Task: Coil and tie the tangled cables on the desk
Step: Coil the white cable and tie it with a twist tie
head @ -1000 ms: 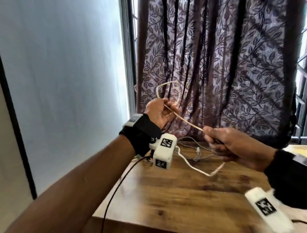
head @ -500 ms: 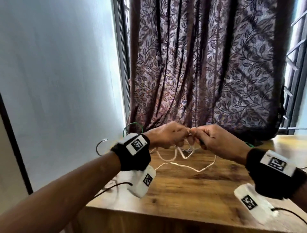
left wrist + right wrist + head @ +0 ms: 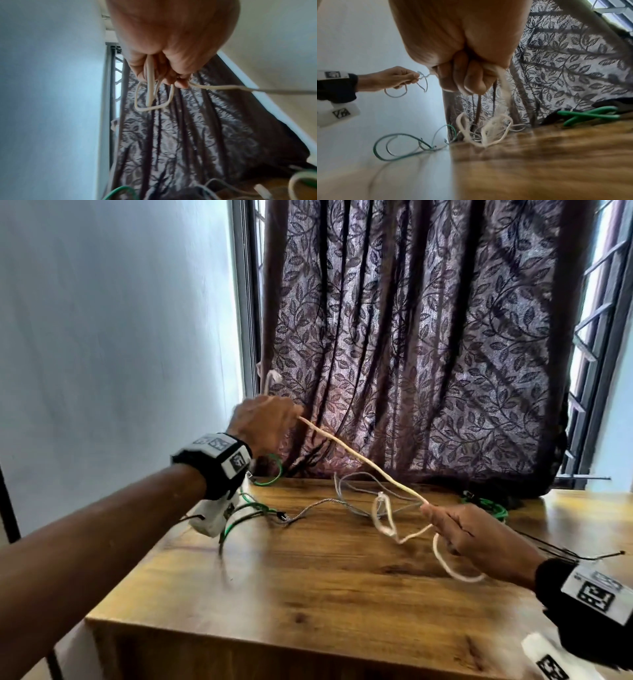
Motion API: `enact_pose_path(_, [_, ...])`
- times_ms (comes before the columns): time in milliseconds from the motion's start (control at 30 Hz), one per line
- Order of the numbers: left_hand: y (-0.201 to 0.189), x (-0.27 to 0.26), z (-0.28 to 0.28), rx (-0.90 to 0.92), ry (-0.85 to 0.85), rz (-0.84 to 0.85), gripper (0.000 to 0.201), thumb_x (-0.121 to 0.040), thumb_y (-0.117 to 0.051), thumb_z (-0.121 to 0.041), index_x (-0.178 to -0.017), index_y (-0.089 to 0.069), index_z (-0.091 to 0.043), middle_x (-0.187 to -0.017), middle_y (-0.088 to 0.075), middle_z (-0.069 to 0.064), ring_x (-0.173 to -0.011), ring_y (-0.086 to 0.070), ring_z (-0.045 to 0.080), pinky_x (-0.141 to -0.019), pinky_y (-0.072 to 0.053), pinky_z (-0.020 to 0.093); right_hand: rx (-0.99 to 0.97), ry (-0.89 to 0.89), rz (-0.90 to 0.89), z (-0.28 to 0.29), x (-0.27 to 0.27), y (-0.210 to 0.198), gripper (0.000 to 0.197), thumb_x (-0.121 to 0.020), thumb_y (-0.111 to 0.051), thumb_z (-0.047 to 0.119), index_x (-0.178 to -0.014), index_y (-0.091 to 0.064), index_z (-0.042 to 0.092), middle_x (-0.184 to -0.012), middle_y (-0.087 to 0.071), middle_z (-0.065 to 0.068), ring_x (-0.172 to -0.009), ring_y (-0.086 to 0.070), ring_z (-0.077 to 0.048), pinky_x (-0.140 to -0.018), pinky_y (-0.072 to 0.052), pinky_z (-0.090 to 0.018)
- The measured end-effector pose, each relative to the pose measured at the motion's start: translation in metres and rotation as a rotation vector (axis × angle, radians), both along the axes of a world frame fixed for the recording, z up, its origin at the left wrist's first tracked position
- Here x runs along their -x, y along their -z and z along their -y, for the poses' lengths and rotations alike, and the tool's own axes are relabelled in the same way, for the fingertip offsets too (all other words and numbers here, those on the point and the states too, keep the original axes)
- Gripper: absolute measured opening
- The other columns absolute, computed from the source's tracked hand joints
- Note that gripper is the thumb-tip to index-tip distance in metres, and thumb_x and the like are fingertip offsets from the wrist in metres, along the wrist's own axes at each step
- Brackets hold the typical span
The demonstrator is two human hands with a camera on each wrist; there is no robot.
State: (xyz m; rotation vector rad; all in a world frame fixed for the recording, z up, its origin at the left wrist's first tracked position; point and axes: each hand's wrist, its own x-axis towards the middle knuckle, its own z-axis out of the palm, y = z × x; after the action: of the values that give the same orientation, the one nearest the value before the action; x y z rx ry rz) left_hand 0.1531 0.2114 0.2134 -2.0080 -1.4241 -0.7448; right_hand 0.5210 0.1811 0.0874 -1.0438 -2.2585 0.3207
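Observation:
A cream white cable (image 3: 359,458) runs taut between my two hands above the wooden desk (image 3: 308,583). My left hand (image 3: 265,422) is raised at the left by the curtain and grips small loops of that cable (image 3: 150,94), with one end sticking up above the fist. My right hand (image 3: 469,529) is lower, over the desk, and pinches the same cable (image 3: 503,86); slack loops hang from it onto the wood. A thin grey cable (image 3: 359,491) lies loose behind. Green cables lie at the left edge (image 3: 253,508) and at the back right (image 3: 489,505).
A dark leaf-patterned curtain (image 3: 428,337) hangs right behind the desk, with a window frame (image 3: 245,302) and a pale wall (image 3: 120,320) to the left. A thin black wire (image 3: 561,553) crosses the desk near my right wrist. The desk's left edge drops off below my left forearm.
My hands met over the desk half a second ago; now they have pulled apart, the left up and leftward, the right down and rightward, drawing the white cable straight between them.

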Motion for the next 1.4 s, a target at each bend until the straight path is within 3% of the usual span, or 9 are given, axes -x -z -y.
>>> enact_pose_path(200, [0.038,0.024,-0.01,0.061,0.087,0.116,0.031,-0.111,-0.04,-0.028,-0.088,-0.053,-0.013,-0.078,-0.058,0.004,-0.062,-0.052,0.02,-0.053,-0.041,0.031,-0.087,0.014,0.193,0.009,-0.003,0.013,0.06,-0.096,-0.026,0.066,-0.074,-0.058,0.021,-0.061,-0.051,0.007,-0.055,-0.044,-0.009,-0.058,-0.038,-0.028])
enact_pose_path(367, [0.06,0.015,-0.003,0.483,-0.239,0.068,0.06,-0.102,-0.029,-0.063,-0.145,-0.043,-0.024,-0.137,-0.046,0.021,-0.127,-0.051,0.045,-0.102,-0.048,0.06,-0.192,0.005,0.506,0.02,0.043,0.006,0.052,-0.107,-0.022,0.057,-0.083,-0.056,0.025,-0.072,-0.058,0.006,-0.061,-0.057,-0.013,-0.062,-0.048,-0.027])
enact_pose_path(533, [0.077,-0.042,0.049,0.507,0.424,-0.159,0.056,-0.101,-0.037,-0.052,-0.142,-0.057,-0.019,-0.132,-0.067,-0.001,-0.118,-0.063,0.014,-0.103,-0.048,0.032,-0.387,0.022,0.685,0.016,0.087,-0.003,0.052,-0.111,-0.026,0.05,-0.099,-0.063,0.016,-0.089,-0.07,-0.015,-0.079,-0.068,-0.038,-0.066,-0.047,-0.038])
enact_pose_path(667, [0.11,-0.051,0.067,0.547,0.519,-0.226,0.041,-0.106,-0.048,-0.042,-0.141,-0.057,-0.023,-0.113,-0.073,-0.004,-0.098,-0.066,0.01,-0.085,-0.051,0.028,-0.499,-0.03,0.755,0.011,0.104,-0.003,0.049,-0.112,-0.03,0.046,-0.104,-0.061,0.01,-0.089,-0.069,-0.017,-0.078,-0.07,-0.039,-0.064,-0.05,-0.041])
enact_pose_path(800, [0.116,-0.027,0.067,0.491,0.338,-0.272,0.032,-0.108,-0.045,-0.04,-0.093,-0.069,-0.024,-0.079,-0.067,-0.01,-0.068,-0.059,0.006,-0.066,-0.05,0.031,-0.558,-0.063,0.744,0.001,0.095,0.002,0.05,-0.109,-0.023,0.056,-0.083,-0.046,0.02,-0.072,-0.064,-0.011,-0.062,-0.064,-0.033,-0.056,-0.042,-0.036])
enact_pose_path(1000, [0.097,0.036,0.056,0.269,-0.173,-0.35,0.009,-0.095,-0.067,-0.037,-0.091,-0.073,-0.032,-0.084,-0.072,-0.002,-0.084,-0.072,0.026,-0.068,-0.052,0.034,-0.691,0.014,0.779,-0.03,0.04,0.004,0.061,-0.103,-0.007,0.061,-0.089,-0.051,0.022,-0.069,-0.067,-0.006,-0.056,-0.066,-0.03,-0.049,-0.039,-0.031])
enact_pose_path(1100, [0.094,0.03,0.044,0.36,-0.36,-0.4,0.017,-0.101,-0.055,-0.036,-0.108,-0.07,-0.037,-0.107,-0.072,-0.003,-0.103,-0.07,0.024,-0.074,-0.048,0.031,-0.768,0.075,0.772,-0.034,0.026,0.002,0.06,-0.105,-0.015,0.059,-0.083,-0.056,0.022,-0.057,-0.062,0.0,-0.043,-0.06,-0.023,-0.042,-0.026,-0.025])
enact_pose_path(1267, [0.089,0.017,0.029,0.483,-0.546,-0.289,0.024,-0.099,-0.053,-0.024,-0.117,-0.069,-0.024,-0.123,-0.07,0.006,-0.115,-0.068,0.03,-0.086,-0.054,0.034,-0.7,0.177,0.626,-0.036,0.013,0.005,0.075,-0.097,-0.003,0.068,-0.097,-0.061,0.02,-0.076,-0.071,-0.009,-0.064,-0.068,-0.036,-0.051,-0.037,-0.035])
enact_pose_path(1400, [0.1,-0.007,0.039,0.558,-0.298,-0.257,0.046,-0.095,-0.055,-0.013,-0.14,-0.059,-0.019,-0.121,-0.071,0.009,-0.11,-0.069,0.029,-0.088,-0.055,0.035,-0.67,0.191,0.62,-0.026,0.012,0.004,0.067,-0.1,-0.012,0.061,-0.103,-0.061,0.017,-0.079,-0.071,-0.009,-0.065,-0.068,-0.033,-0.051,-0.039,-0.034])
